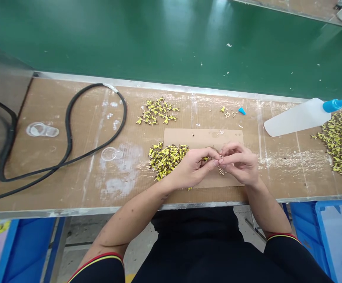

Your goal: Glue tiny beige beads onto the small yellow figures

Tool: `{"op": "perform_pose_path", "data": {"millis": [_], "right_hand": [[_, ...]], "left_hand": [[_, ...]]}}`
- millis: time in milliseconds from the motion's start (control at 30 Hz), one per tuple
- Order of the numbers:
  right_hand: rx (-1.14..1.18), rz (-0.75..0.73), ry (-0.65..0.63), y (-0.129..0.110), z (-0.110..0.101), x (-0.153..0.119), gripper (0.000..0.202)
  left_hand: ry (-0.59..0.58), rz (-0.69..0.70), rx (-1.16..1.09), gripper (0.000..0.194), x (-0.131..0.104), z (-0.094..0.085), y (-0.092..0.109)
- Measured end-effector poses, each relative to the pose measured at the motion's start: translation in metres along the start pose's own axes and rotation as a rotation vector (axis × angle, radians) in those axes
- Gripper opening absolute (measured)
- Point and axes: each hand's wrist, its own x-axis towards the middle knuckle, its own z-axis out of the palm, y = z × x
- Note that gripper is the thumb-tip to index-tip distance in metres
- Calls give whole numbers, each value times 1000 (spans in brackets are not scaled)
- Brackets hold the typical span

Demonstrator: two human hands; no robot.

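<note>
One small piece point(221, 157), pale and partly hidden, sits right of center in the frame, where our two hands meet above the cardboard sheet point(176, 135). Our left hand point(192, 167) pinches thumb against forefinger, with a bit of yellow showing inside its curl; our right hand point(243, 163) brings thumb and forefinger together on the same spot, its other fingers bent. We can't tell which hand bears the piece. We judge this to be close fitting or adjusting work, which calls for steady tips and light pressure. Pale bits point(222, 171) lie just below our fingertips, and the yellow-and-dark pile point(167, 157) is just beside our left hand, so a wide sweep there could scatter it. Farther out, a looser scatter point(159, 112) lies upper center, a blue cap point(242, 111) above our right hand, and the white bottle point(300, 118) well apart at right. The bench's front edge point(100, 210) runs under our forearms; we have more room to lift our hands or shift right than to pull left.
</note>
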Motion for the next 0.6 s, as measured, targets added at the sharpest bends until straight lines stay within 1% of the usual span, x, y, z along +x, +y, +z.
{"op": "perform_pose_path", "data": {"millis": [133,333,467,600], "right_hand": [[-162,-97,67,-1,3,1,18],[-295,-152,89,-2,5,4,17],[-331,-148,92,-3,4,4,13],[-312,-89,89,-3,6,3,10]], "left_hand": [[1,-58,49,16,0,0,1],[-1,-74,81,21,1,1,1],[3,-63,88,21,2,1,1],[10,-62,115,20,1,1,1]]}}
